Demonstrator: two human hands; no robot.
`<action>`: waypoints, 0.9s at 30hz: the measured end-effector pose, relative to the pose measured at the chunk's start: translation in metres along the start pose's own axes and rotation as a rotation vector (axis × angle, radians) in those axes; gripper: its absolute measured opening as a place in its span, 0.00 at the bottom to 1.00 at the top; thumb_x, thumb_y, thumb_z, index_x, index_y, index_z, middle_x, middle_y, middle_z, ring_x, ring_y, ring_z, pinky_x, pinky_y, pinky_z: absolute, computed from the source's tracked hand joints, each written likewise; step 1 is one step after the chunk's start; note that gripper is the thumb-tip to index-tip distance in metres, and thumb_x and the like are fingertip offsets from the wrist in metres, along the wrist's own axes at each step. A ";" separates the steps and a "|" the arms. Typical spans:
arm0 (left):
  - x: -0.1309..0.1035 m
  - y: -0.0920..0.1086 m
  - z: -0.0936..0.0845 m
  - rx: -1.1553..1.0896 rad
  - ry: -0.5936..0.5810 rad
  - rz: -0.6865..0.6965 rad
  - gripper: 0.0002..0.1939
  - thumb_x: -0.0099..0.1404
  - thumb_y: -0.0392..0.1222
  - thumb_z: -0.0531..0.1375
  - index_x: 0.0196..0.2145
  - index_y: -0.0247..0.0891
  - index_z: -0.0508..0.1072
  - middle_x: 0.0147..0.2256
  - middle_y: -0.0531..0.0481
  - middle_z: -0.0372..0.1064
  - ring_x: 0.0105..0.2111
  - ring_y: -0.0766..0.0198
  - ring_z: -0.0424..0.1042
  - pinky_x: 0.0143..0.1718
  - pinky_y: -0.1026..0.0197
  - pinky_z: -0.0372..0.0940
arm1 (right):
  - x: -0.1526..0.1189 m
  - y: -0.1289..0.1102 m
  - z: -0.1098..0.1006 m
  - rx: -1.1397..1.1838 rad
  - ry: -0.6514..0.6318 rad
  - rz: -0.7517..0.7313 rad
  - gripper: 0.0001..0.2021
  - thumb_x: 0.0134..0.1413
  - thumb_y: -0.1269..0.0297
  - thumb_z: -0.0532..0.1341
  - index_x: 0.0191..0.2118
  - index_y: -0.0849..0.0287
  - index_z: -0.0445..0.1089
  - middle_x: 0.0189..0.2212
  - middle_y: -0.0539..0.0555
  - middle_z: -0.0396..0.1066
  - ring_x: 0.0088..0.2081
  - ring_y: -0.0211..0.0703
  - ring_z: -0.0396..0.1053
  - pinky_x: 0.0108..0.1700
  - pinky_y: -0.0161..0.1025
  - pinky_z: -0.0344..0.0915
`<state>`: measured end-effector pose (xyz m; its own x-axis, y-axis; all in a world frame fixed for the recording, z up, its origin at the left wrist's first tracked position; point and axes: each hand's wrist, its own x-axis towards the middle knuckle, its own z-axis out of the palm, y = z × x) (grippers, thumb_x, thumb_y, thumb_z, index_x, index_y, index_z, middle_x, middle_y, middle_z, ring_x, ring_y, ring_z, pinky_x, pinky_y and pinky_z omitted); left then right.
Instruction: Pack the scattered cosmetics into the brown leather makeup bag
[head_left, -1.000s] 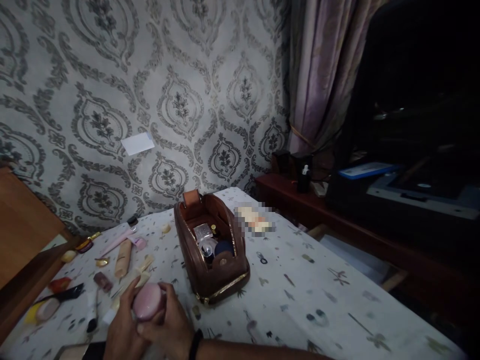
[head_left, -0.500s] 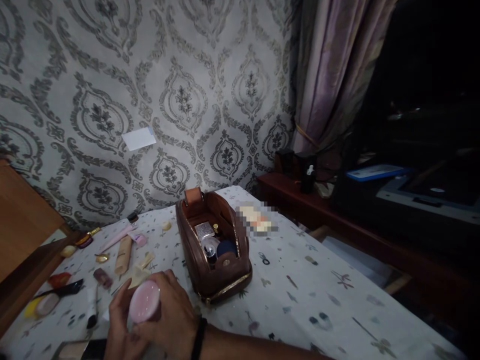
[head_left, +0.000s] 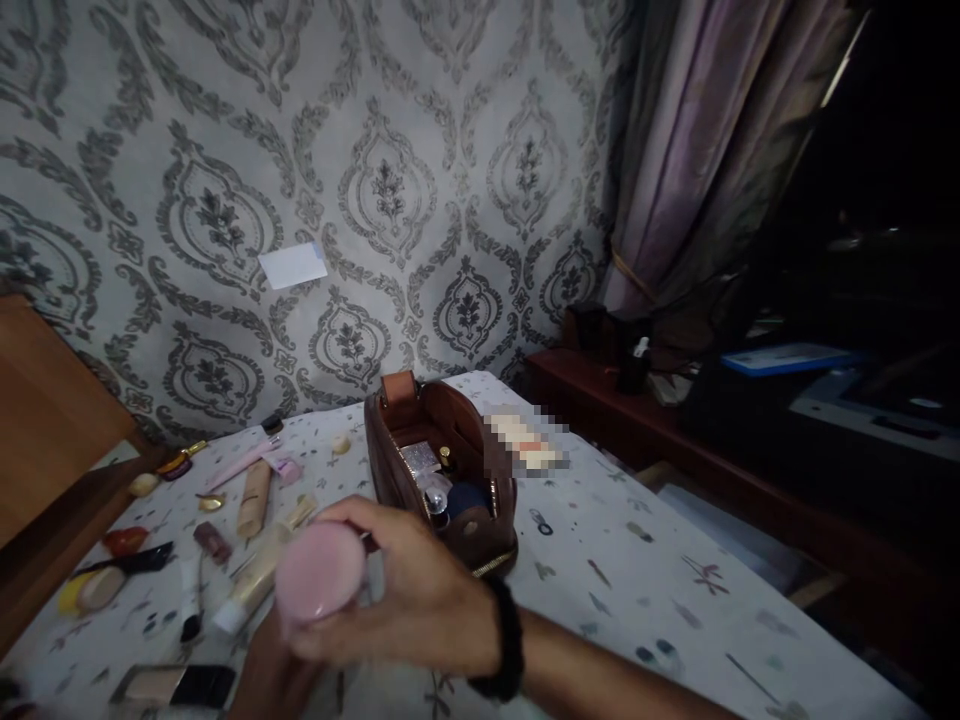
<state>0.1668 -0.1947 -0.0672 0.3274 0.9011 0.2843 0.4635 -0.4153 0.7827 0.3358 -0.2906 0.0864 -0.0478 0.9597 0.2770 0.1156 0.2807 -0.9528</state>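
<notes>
A pink round-lidded jar (head_left: pixel 321 572) is gripped in my right hand (head_left: pixel 420 590), its fingers curled round the far and near sides. My left hand (head_left: pixel 274 670) is below and behind the jar, blurred and mostly hidden, so its fingers cannot be made out. Just beyond my right hand stands an unzipped brown bag (head_left: pixel 382 465). Inside it lie a glittery silver box (head_left: pixel 420 459), a clear round-capped item (head_left: pixel 436 497), a dark blue round item (head_left: pixel 469 500) and a small gold-capped item (head_left: pixel 445 457).
Cosmetics lie across the patterned cloth (head_left: pixel 600 560) on the left, including a beige tube (head_left: pixel 255 498), a pale bottle (head_left: pixel 255 580) and a black-capped bottle (head_left: pixel 174 686). A wooden panel (head_left: pixel 56 390) stands far left. Behind the bag is a patterned wall (head_left: pixel 390 190).
The jar has come up and right, looking larger, with my right hand around it. My left hand has dropped lower and is now mostly hidden. The pale bottle beside them is more exposed.
</notes>
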 end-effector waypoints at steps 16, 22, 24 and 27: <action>-0.013 0.000 -0.027 0.159 -0.127 0.312 0.21 0.66 0.52 0.54 0.54 0.43 0.65 0.35 0.49 0.72 0.30 0.63 0.71 0.35 0.63 0.67 | 0.021 -0.023 -0.126 -0.900 0.080 0.002 0.23 0.39 0.61 0.69 0.45 0.62 0.70 0.40 0.54 0.71 0.41 0.44 0.68 0.43 0.38 0.62; -0.008 -0.002 -0.031 0.218 -0.208 0.370 0.21 0.64 0.52 0.56 0.52 0.42 0.68 0.35 0.47 0.74 0.32 0.60 0.74 0.36 0.63 0.69 | 0.027 -0.018 -0.127 -1.119 -0.076 0.077 0.27 0.38 0.60 0.70 0.48 0.63 0.71 0.42 0.56 0.72 0.45 0.50 0.65 0.46 0.40 0.60; -0.009 -0.001 -0.030 0.204 -0.170 0.355 0.20 0.65 0.52 0.55 0.51 0.42 0.69 0.36 0.47 0.73 0.34 0.60 0.74 0.38 0.62 0.69 | 0.028 -0.016 -0.126 -1.168 -0.105 0.098 0.28 0.37 0.60 0.70 0.48 0.62 0.71 0.42 0.57 0.72 0.47 0.52 0.64 0.46 0.41 0.59; -0.009 -0.001 -0.029 0.194 -0.168 0.379 0.20 0.65 0.51 0.55 0.51 0.41 0.69 0.36 0.46 0.73 0.35 0.59 0.74 0.39 0.62 0.70 | 0.028 -0.012 -0.126 -1.228 -0.166 0.109 0.27 0.37 0.61 0.70 0.48 0.61 0.72 0.41 0.57 0.73 0.48 0.53 0.63 0.45 0.41 0.58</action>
<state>0.1390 -0.1990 -0.0545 0.6251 0.6553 0.4241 0.4259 -0.7417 0.5182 0.4577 -0.2657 0.1210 -0.0938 0.9906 0.0996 0.9737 0.1121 -0.1984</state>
